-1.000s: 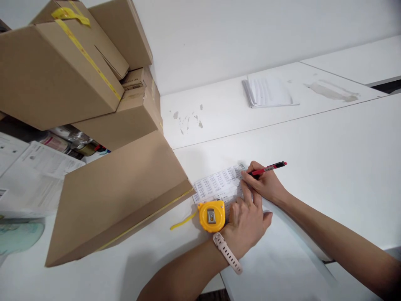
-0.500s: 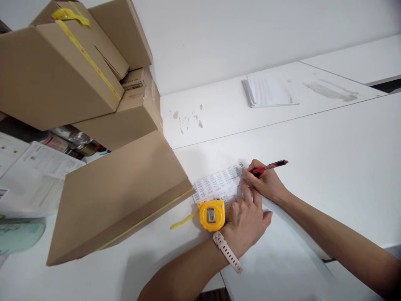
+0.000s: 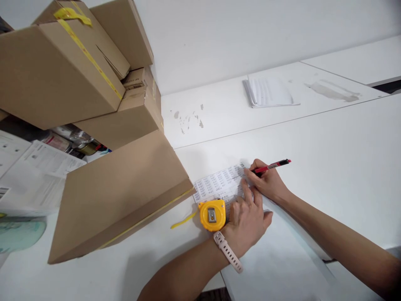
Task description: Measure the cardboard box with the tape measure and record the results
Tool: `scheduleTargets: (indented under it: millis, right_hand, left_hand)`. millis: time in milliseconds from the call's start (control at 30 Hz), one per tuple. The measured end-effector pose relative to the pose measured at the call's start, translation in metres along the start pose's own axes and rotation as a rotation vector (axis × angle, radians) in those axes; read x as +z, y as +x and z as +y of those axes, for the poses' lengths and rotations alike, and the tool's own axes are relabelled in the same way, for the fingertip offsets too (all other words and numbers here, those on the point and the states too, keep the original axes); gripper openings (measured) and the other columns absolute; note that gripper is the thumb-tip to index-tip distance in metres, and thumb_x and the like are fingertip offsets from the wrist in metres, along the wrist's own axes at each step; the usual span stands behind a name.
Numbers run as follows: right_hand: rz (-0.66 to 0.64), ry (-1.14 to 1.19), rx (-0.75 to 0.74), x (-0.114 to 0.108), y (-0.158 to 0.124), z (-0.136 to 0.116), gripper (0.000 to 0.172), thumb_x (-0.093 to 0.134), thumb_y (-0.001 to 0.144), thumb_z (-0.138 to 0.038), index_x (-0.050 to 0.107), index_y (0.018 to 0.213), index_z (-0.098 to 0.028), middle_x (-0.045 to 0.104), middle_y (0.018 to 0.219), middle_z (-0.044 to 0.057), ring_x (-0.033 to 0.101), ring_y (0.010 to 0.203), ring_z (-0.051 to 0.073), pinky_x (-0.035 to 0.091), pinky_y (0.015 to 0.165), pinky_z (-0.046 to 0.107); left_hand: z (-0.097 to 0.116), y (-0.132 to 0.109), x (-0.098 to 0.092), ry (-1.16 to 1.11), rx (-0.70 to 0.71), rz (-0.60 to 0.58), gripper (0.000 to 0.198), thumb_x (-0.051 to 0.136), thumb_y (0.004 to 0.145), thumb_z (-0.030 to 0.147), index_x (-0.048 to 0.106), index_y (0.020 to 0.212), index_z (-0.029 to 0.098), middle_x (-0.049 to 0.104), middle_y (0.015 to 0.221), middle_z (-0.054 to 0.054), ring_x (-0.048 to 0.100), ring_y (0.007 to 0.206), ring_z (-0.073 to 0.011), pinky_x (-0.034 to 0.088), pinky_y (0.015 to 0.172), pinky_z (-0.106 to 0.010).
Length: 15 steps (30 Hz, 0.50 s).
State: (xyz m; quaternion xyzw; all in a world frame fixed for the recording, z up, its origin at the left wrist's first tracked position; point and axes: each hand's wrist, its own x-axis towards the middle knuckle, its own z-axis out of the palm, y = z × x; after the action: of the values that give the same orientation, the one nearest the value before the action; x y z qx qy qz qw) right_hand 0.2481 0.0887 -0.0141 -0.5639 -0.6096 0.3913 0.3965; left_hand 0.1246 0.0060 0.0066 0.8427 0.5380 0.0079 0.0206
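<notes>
My right hand (image 3: 268, 180) grips a red-and-black pen (image 3: 272, 166), its fingers pinched near the writing end. The pen's tip is hidden behind the fingers, at the right end of a sheet of paper (image 3: 219, 184) covered in handwritten rows. My left hand (image 3: 246, 217) rests on the lower part of that sheet, index finger stretched out and the others loosely bent, holding nothing. A yellow tape measure (image 3: 212, 215) sits right beside this hand, on the sheet's lower edge, with a short yellow strip showing at its left. A pale pink watch band (image 3: 228, 252) circles my left wrist.
A closed cardboard box (image 3: 122, 192) lies to the left, its corner at the sheet. Behind it more cardboard boxes (image 3: 72, 75) are stacked against the wall. Folded white papers (image 3: 271, 92) lie at the back of the white table (image 3: 328, 146). Printed papers (image 3: 34, 179) are at far left.
The pen leans very slightly further right in my right hand. My left hand, the sheet and the tape measure stay in place; the whole view has shifted a little.
</notes>
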Motion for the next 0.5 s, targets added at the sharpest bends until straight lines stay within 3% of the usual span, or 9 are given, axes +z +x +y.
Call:
scheduleTargets:
  millis: [500]
  right_hand:
    - [0.007, -0.037, -0.004, -0.0011, 0.0001, 0.0013, 0.030, 0.062, 0.090, -0.040, 0.047, 0.070, -0.023, 0.042, 0.061, -0.004, 0.036, 0.054, 0.011, 0.030, 0.050, 0.029]
  left_hand:
    - [-0.0002, -0.0005, -0.0004, 0.010, 0.004, 0.003, 0.074, 0.053, 0.096, 0.058, 0.045, 0.148, 0.006, 0.045, 0.154, -0.026, 0.072, 0.080, -0.0203, 0.060, 0.064, -0.030]
